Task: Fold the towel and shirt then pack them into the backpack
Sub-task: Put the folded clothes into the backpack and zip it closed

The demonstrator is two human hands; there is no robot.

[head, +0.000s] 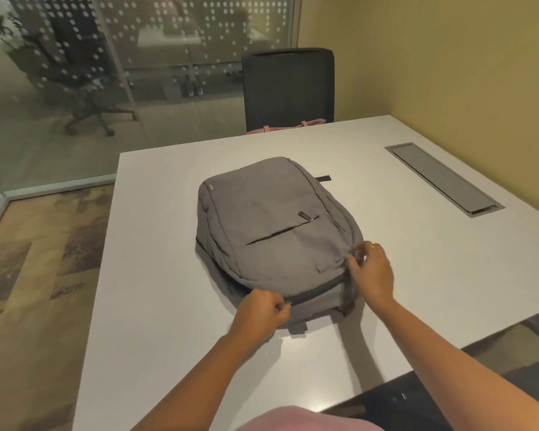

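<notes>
— On the white rectangular table (168, 275), where is the unit located?

— The grey fabric backpack (262, 231) lies flat near the table's middle, front panel up. One short end points to the person, the other to the black office chair (288, 88) at the far side.

— Describe the front panel.

— Plain woven grey cloth, slightly padded, with rounded corners. A slanted pocket slit crosses the panel, with a silver zip pull (307, 215) at its upper right end. A small label (211, 187) sits at the far left corner. A black strap tab (324, 178) protrudes at the far end, and a grey loop (297, 326) protrudes at the near end.

— And the main zip?

— A dark zip line (318, 290) curves along the near edge between both hands. Whether it is fully closed cannot be told.

— State of the left hand?

— The left hand (262, 312) is curled into a fist at the near edge, pinching the small metal main slider (288, 303).

— State of the right hand?

— The right hand (371, 272) rests at the right near corner, thumb and fingertips pinching a fold of the grey cloth beside the zip line.

— Other fittings?

— A grey metal cable hatch (442, 178) is set flush into the tabletop, well apart to the right. A dotted glass partition (137, 42) stands behind.
</notes>
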